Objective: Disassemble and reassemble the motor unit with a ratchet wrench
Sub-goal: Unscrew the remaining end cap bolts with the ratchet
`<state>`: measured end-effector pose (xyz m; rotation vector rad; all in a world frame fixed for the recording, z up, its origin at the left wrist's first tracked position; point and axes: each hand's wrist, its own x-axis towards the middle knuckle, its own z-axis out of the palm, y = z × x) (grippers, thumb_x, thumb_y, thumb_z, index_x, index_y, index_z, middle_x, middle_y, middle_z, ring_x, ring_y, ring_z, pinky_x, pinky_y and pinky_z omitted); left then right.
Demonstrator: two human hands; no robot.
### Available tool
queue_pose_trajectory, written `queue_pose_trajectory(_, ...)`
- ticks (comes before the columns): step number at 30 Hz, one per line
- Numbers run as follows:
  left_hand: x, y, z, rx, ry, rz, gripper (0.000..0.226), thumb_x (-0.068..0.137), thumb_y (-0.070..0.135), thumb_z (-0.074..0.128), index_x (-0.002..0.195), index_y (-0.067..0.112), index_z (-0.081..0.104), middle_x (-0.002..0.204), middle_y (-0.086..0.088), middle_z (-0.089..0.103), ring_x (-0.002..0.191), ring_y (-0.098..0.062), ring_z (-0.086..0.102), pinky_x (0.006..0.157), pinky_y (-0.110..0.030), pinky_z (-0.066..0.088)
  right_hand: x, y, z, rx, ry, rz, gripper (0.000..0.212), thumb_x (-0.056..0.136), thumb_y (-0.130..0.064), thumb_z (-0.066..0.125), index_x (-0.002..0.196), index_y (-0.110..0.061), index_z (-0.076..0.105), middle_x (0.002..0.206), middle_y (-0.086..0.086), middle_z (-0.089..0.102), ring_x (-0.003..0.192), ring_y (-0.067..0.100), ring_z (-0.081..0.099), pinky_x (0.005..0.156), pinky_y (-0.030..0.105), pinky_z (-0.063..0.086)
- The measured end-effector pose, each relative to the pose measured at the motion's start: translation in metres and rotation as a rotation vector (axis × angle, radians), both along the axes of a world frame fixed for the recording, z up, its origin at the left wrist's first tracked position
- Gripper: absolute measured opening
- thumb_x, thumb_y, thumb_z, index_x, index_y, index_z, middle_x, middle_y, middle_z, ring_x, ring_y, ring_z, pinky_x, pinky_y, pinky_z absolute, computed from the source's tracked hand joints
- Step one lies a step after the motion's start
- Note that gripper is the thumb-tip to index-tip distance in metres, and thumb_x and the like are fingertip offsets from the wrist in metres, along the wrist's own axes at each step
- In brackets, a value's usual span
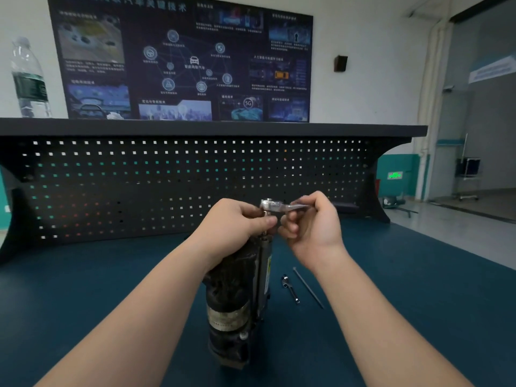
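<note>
- The motor unit (237, 297) stands on the surface (97, 289), long axis running away from the person.
- Left hand (237, 222) grips its top.
- Right hand (312, 219), beside the top, pinches the ratchet wrench (279, 205) seated there.

Blue bench top (111, 289) with motor unit (237, 303), small tool (290, 289), thin rod (308, 287).
</note>
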<state>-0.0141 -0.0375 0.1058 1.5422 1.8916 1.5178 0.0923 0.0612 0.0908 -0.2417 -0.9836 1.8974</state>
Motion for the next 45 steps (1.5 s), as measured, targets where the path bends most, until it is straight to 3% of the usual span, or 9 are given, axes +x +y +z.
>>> queue_pose_trajectory(7,0.000,-0.004,0.001,0.002,0.027,-0.049,0.005,0.081,0.031,0.075,0.083,0.027,0.078,0.079,0.006,0.075,0.073,-0.004,0.069,0.067,-0.014,0.051,0.002,-0.030,-0.020,0.885,-0.062,-0.646,0.024,0.082,-0.017,0.050,0.061,-0.017,0.037,0.055,-0.008,0.044,0.053,0.002,0.041,0.050,0.017,0.035)
queue_pose_trajectory(12,-0.005,-0.008,0.003,-0.071,-0.016,-0.110,0.010,0.088,0.024,0.068,0.089,0.022,0.078,0.086,0.006,0.076,0.086,-0.011,0.071,0.081,-0.024,0.054,0.002,-0.002,0.002,0.207,-0.039,-0.104,0.027,0.086,-0.012,0.042,0.059,-0.012,0.043,0.051,0.005,0.038,0.045,0.016,0.029,0.043,0.024,0.022)
queue_pose_trajectory(15,-0.005,-0.007,0.003,-0.052,-0.003,-0.049,0.007,0.083,0.028,0.073,0.083,0.023,0.078,0.083,0.003,0.076,0.084,-0.014,0.071,0.072,-0.017,0.054,-0.004,-0.007,-0.002,0.240,0.008,-0.185,0.029,0.083,-0.012,0.041,0.054,-0.013,0.042,0.051,0.005,0.037,0.043,0.014,0.029,0.043,0.023,0.021)
queue_pose_trajectory(21,0.000,-0.007,0.002,0.012,0.067,-0.017,0.004,0.078,0.033,0.076,0.079,0.030,0.078,0.077,0.007,0.075,0.074,-0.004,0.069,0.066,-0.015,0.051,-0.007,-0.034,-0.017,0.909,-0.029,-0.695,0.021,0.080,-0.014,0.045,0.061,-0.018,0.036,0.055,-0.013,0.042,0.052,-0.001,0.039,0.050,0.013,0.032)
queue_pose_trajectory(26,-0.005,-0.006,0.000,-0.031,0.047,-0.103,0.012,0.089,0.026,0.067,0.094,0.028,0.077,0.091,0.003,0.076,0.088,-0.010,0.069,0.086,-0.030,0.051,-0.002,0.000,0.001,0.196,-0.006,-0.124,0.028,0.081,-0.015,0.045,0.053,-0.012,0.046,0.045,0.001,0.039,0.037,0.012,0.031,0.040,0.022,0.022)
queue_pose_trajectory(29,-0.008,-0.006,0.000,-0.020,0.048,-0.087,0.011,0.088,0.026,0.067,0.088,0.026,0.078,0.086,0.006,0.076,0.086,-0.009,0.070,0.081,-0.024,0.052,-0.004,0.004,-0.002,0.136,-0.037,-0.042,0.030,0.086,-0.018,0.042,0.057,-0.013,0.041,0.046,0.001,0.036,0.038,0.012,0.025,0.041,0.024,0.018)
queue_pose_trajectory(36,-0.001,-0.001,0.000,0.043,0.082,0.016,0.018,0.086,0.025,0.068,0.071,0.022,0.077,0.068,-0.001,0.073,0.054,0.000,0.060,0.050,-0.012,0.046,-0.007,-0.042,-0.021,1.174,-0.150,-0.918,0.020,0.086,-0.020,0.046,0.070,-0.019,0.034,0.062,-0.009,0.039,0.055,0.009,0.040,0.049,0.024,0.034)
queue_pose_trajectory(41,-0.006,-0.006,0.000,-0.019,0.032,-0.110,0.010,0.086,0.027,0.069,0.090,0.026,0.078,0.087,0.007,0.076,0.082,-0.004,0.069,0.079,-0.019,0.051,0.002,-0.016,0.002,0.415,0.012,-0.305,0.022,0.076,-0.013,0.049,0.056,-0.017,0.039,0.050,0.000,0.037,0.044,0.015,0.033,0.044,0.027,0.024)
queue_pose_trajectory(45,-0.009,-0.008,0.000,-0.009,0.003,-0.104,0.008,0.085,0.026,0.070,0.085,0.023,0.078,0.083,0.007,0.076,0.079,-0.002,0.070,0.072,-0.012,0.051,-0.002,0.002,0.002,0.083,0.004,0.088,0.035,0.088,-0.015,0.040,0.054,-0.013,0.049,0.048,0.000,0.038,0.037,0.011,0.027,0.043,0.023,0.018)
